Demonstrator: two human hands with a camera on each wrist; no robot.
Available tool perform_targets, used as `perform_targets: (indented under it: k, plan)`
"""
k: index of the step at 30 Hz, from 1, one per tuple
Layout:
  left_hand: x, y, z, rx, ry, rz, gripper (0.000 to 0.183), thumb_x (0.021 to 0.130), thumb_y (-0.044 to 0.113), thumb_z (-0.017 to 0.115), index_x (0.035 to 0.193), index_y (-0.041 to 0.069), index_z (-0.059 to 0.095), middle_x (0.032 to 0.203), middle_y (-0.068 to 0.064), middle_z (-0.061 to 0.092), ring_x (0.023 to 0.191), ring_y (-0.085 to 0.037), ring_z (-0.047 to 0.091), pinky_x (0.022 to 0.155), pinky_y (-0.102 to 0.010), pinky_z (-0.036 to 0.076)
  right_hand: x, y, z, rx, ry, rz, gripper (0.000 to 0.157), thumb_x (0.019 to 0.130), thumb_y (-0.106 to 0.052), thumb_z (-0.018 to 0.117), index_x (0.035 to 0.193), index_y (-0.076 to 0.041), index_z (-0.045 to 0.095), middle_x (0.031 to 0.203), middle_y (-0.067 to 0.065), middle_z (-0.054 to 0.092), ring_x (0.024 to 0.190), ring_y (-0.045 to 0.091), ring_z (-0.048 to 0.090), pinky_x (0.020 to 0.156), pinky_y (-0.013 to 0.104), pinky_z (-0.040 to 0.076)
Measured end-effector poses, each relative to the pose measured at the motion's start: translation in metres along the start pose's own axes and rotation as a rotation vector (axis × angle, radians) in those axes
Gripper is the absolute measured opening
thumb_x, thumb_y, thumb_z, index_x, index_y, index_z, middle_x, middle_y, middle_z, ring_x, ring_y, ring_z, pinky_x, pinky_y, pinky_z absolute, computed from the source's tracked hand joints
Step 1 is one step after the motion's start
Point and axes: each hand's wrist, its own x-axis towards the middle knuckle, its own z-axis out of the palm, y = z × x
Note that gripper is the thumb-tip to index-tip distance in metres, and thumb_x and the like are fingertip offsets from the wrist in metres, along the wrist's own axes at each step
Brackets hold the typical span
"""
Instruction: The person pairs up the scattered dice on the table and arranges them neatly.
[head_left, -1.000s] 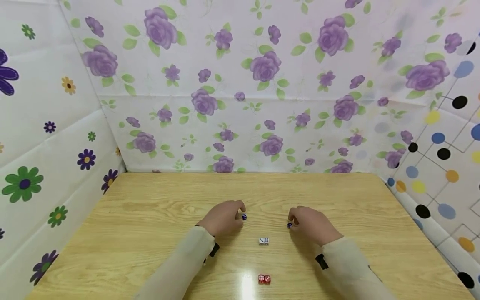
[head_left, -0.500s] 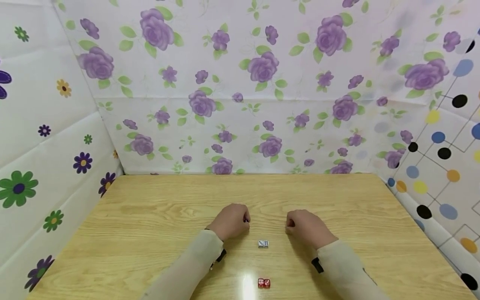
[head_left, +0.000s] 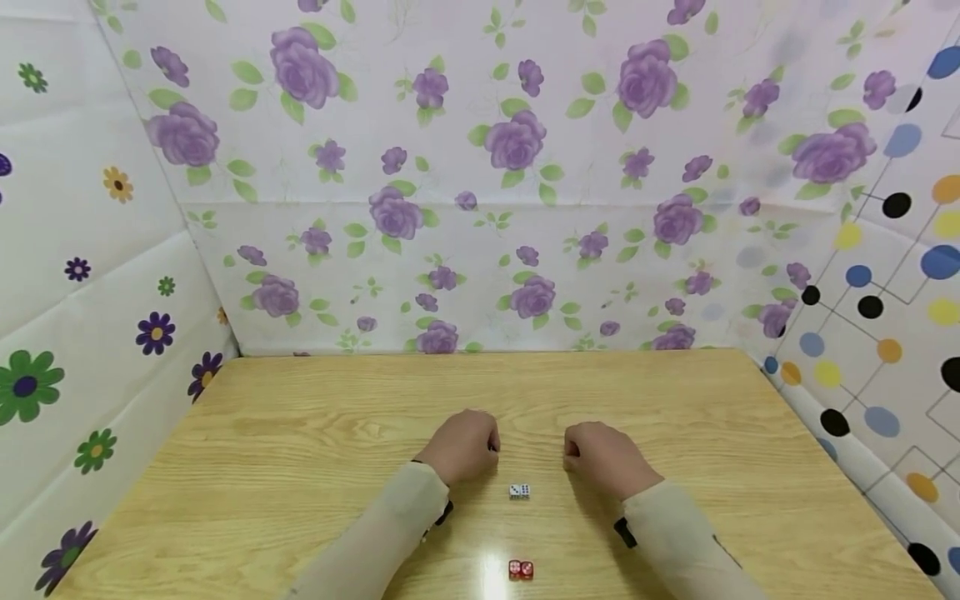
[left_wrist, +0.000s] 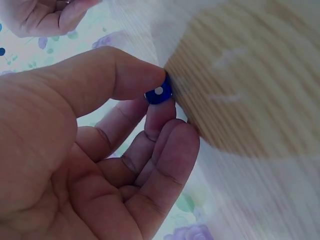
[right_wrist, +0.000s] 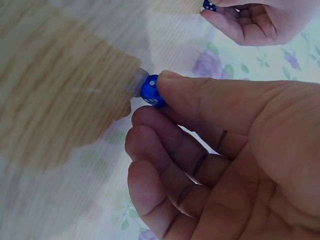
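On the wooden table my left hand (head_left: 462, 446) pinches a blue die (left_wrist: 161, 92) between thumb and finger, low at the surface; the left wrist view shows white pips on it. My right hand (head_left: 609, 457) pinches a second blue die (right_wrist: 151, 90), also down by the tabletop, its lower edge near its own reflection. In the head view both blue dice are mostly hidden by the fingers. The two hands face each other with a gap between them. Two white dice (head_left: 519, 492) sit side by side in front of that gap, nearer the body.
Two red dice (head_left: 521, 569) lie side by side near the front of the wooden table (head_left: 300, 417). Behind the table's far edge hangs a cloth with purple roses (head_left: 517, 142). Patterned cloths also stand along the left and right sides.
Both hands have closed in on the blue dice, which stood visible at the fingertips a second ago and are now pinched. The hands have come slightly closer together; the head view has shifted a little.
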Motion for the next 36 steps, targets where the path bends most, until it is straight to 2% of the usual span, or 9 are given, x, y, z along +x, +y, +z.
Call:
perform_targets:
  k: [5,8,11,16,25,36]
  plan:
    - [-0.002,0.0,0.002,0.027,-0.007,0.035,0.016,0.085,-0.002,0.071,0.083,0.014,0.07,0.081,0.006,0.063,0.071,-0.008,0.054,0.071,-0.028,0.05,0.001,-0.002,0.002,0.013,-0.009,0.001,0.024,0.092,-0.008,0.077,0.075,-0.016,0.062,0.074,-0.007,0.058,0.066,0.012,0.049,0.063,0.034,0.044]
    - [-0.002,0.0,0.0,0.033,0.006,0.052,0.015,0.086,-0.004,0.069,0.089,0.011,0.073,0.085,0.003,0.067,0.074,-0.009,0.058,0.073,-0.029,0.052,0.002,-0.003,0.003,0.022,-0.003,-0.003,0.024,0.092,-0.008,0.077,0.075,-0.016,0.063,0.073,-0.007,0.057,0.065,0.011,0.049,0.062,0.033,0.044]
    - [0.0,-0.001,-0.002,0.043,0.028,0.053,0.013,0.088,-0.004,0.068,0.091,0.008,0.072,0.086,0.0,0.069,0.072,-0.01,0.057,0.071,-0.03,0.052,0.004,-0.005,0.002,0.035,-0.007,0.006,0.024,0.093,-0.009,0.077,0.075,-0.017,0.063,0.072,-0.008,0.057,0.064,0.011,0.049,0.062,0.033,0.043]
    - [0.003,-0.002,-0.007,0.065,0.032,0.047,0.015,0.088,-0.004,0.07,0.084,0.01,0.071,0.08,0.002,0.065,0.067,-0.01,0.052,0.066,-0.028,0.048,0.006,-0.006,0.002,0.038,-0.008,0.011,0.024,0.094,-0.008,0.075,0.075,-0.017,0.064,0.071,-0.007,0.057,0.063,0.011,0.049,0.061,0.033,0.043]
    - [0.008,-0.004,-0.006,0.062,0.022,0.033,0.015,0.09,-0.002,0.07,0.085,0.012,0.072,0.082,0.005,0.065,0.07,-0.009,0.054,0.07,-0.029,0.05,0.015,0.001,0.003,0.016,0.021,-0.002,0.021,0.094,-0.009,0.076,0.077,-0.015,0.064,0.075,-0.005,0.058,0.068,0.013,0.05,0.064,0.035,0.046]
    - [0.014,0.001,-0.002,0.072,0.021,0.043,0.015,0.091,-0.002,0.069,0.087,0.012,0.071,0.084,0.004,0.065,0.074,-0.01,0.055,0.073,-0.029,0.051,0.024,0.001,0.011,0.026,0.045,-0.022,0.019,0.094,-0.01,0.076,0.079,-0.016,0.066,0.076,-0.005,0.062,0.068,0.012,0.053,0.066,0.036,0.049]
